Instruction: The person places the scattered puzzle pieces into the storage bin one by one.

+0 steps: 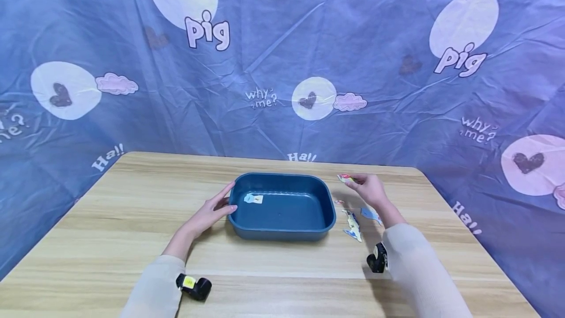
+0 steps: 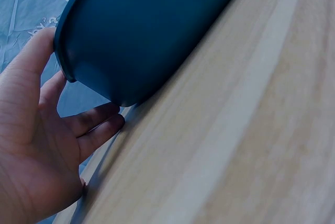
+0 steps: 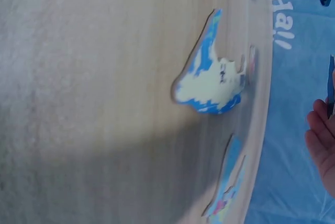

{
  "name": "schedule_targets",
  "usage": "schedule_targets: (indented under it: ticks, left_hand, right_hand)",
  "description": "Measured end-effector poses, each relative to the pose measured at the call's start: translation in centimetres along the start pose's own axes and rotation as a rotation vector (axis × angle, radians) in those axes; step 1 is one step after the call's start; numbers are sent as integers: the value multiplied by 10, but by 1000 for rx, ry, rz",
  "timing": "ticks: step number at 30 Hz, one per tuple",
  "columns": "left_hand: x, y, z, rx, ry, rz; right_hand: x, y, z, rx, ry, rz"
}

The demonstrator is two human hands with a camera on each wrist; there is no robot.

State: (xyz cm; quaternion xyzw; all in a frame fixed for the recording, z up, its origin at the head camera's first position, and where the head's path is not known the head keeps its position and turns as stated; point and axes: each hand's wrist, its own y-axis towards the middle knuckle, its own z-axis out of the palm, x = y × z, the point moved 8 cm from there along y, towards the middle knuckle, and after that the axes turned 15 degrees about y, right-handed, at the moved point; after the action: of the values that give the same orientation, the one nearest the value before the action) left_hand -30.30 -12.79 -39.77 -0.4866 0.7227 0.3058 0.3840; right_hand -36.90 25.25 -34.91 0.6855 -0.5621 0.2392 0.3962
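Blue tray (image 1: pixel 282 227) sits mid-table, walls raised, blocks straight path across centre. Left hand (image 1: pixel 212 212) flat against tray's left end, closing that side. Right of tray: flat cut-out pieces (image 1: pixel 353 225) scattered on table (image 1: pixel 110 220), close together, narrow lane between them and tray wall. Right hand (image 1: pixel 368 188) raised above them, pinching small piece (image 1: pixel 346 178). Wide bare wood left of tray and along near edge. Backdrop cloth (image 1: pixel 282 63) closes far side. Tray interior open from above, one scrap (image 1: pixel 253 198) inside.

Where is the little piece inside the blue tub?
In the head view, the small pale piece lies on the blue tub's floor at its left end, near the left hand.
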Motion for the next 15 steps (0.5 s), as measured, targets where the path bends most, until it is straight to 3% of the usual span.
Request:
schedule_targets:
  ticks: [5,15]
  left_hand:
    - [-1,0,0,2,4,5]
    - [0,0,0,-2,9,-3]
  right_hand:
    - [8,2,3,22,58,21]
    - [44,9,10,32,99,-61]
